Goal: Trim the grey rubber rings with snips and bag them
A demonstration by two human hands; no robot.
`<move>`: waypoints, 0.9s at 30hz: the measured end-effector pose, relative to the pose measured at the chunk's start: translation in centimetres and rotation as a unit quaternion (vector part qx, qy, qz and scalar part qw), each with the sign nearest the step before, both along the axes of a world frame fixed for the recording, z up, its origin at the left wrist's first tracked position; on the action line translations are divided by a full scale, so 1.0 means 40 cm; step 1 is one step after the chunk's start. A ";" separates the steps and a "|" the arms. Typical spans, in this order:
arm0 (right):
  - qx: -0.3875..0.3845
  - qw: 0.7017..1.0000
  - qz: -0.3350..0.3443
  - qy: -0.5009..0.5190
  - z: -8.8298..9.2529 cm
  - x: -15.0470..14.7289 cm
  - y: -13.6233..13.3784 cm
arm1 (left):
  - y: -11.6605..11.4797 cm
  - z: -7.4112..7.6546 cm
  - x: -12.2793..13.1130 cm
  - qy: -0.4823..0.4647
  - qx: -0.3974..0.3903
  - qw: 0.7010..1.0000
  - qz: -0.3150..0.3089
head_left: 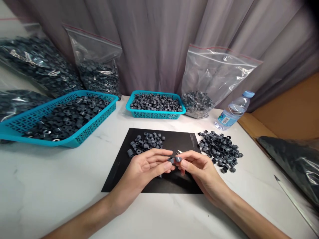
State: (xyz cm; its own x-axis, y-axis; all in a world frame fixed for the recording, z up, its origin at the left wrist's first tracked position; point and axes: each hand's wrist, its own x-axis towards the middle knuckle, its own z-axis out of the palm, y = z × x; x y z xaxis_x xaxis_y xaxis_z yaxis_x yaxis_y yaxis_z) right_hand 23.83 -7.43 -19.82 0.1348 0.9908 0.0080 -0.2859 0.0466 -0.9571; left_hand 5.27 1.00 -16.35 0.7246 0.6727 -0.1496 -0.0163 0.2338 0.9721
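Over a black mat (117, 169), my left hand (152, 166) pinches a small dark grey ring-like part (171, 160) between thumb and fingers. Close beside it, my right hand (195, 163) grips another grey part (178, 159) at its fingertips. The two parts are side by side, nearly touching. A pointed metal tip (179, 151) shows by the right fingers; the rest of that tool is hidden by the hand. Behind my left hand lies a pile of grey cylindrical parts (147, 142) on the mat. Right of the mat is a heap of dark parts (220, 149) on the white table.
Two blue baskets (96, 124) (157, 115) hold many grey parts. Clear bags of parts (99, 74) (198, 101) stand behind. A water bottle (233, 111) is at the back right. A long thin pointed object (294, 202) lies at the right, near a cardboard box (291, 113).
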 end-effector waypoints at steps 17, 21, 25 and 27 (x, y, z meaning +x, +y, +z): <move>0.045 0.986 -0.038 -0.154 0.006 0.004 -0.003 | -0.008 -0.002 0.003 0.024 -0.012 0.999 0.025; 0.081 0.970 -0.047 -0.226 0.012 0.004 -0.011 | -0.019 0.003 0.005 0.006 -0.044 0.999 0.009; 0.135 0.933 -0.041 -0.331 0.022 -0.001 -0.017 | -0.028 0.005 -0.005 -0.031 -0.138 0.990 0.000; 0.149 0.910 -0.043 -0.384 0.021 0.001 -0.014 | -0.026 0.002 -0.012 -0.043 -0.185 0.982 0.018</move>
State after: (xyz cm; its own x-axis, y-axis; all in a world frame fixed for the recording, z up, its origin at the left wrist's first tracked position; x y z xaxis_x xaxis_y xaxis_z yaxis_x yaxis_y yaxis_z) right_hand 23.87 -7.99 -18.97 0.0523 0.9153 0.3994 0.4787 0.3280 -0.8144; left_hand 4.78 -0.03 -16.27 0.7225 0.6089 -0.3273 -0.1098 0.5685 0.8153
